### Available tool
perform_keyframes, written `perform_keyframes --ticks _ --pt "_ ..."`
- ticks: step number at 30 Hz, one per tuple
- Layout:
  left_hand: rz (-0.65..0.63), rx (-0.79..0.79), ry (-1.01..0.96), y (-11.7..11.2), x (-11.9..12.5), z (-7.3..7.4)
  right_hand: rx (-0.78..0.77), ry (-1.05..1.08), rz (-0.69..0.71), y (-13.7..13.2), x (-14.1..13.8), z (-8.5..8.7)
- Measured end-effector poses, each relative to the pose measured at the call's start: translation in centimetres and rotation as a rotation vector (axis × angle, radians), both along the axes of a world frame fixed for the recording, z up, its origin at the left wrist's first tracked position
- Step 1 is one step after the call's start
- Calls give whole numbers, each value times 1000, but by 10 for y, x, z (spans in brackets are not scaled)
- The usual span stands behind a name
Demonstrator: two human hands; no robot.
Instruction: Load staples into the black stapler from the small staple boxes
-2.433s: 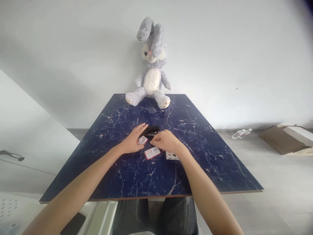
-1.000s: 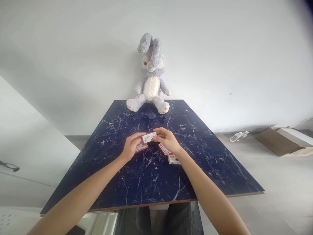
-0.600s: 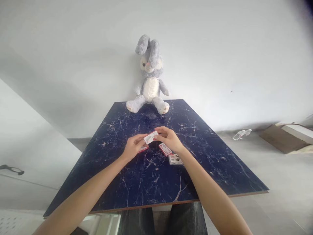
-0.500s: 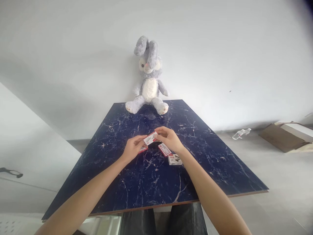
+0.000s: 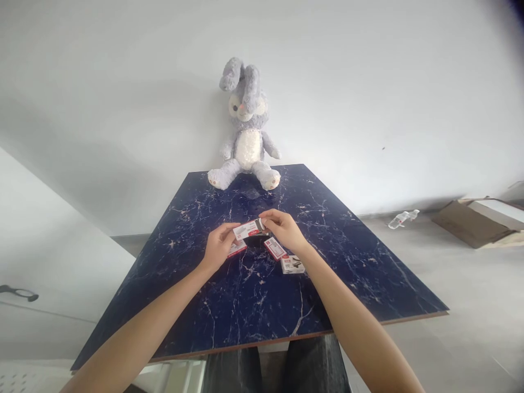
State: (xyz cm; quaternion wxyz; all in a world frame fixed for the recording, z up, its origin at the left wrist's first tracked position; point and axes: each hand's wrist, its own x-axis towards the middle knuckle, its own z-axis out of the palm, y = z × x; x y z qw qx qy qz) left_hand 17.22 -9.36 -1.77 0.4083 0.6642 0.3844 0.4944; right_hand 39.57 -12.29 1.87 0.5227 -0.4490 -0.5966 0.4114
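Observation:
My left hand (image 5: 218,245) grips the left end of a small white and red cardboard box (image 5: 246,229), raised a little above the table. At its right end, the fingers of my right hand (image 5: 283,229) pinch together. A dark grey piece shows there, and I cannot tell whether it is a flap or the contents. Partly hidden below my left hand lies another red and white box (image 5: 237,249). Near my right wrist, a flat red-edged box (image 5: 274,248) rests against a white box with a black picture (image 5: 292,265).
A grey plush rabbit (image 5: 248,147) sits at the far edge of the dark blue marbled table (image 5: 254,305), against the wall. On the floor to the right are a clear plastic bottle (image 5: 400,219) and a brown cardboard box (image 5: 470,224).
My hands have moved slightly apart. More of the held box's printed face shows, and a dark grey piece now appears at its right end. The view has shifted slightly.

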Motion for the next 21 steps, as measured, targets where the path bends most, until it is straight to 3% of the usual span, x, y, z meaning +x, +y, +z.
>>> perform_keyframes --ticks 8,17,21 --pt "31 14 -16 -1 1 3 13 -61 0 -5 -4 5" --pt "96 4 -100 -1 0 6 -18 -201 -152 -1 1 3" --pt "144 10 -143 1 -1 6 60 -259 -176 -1 1 2"
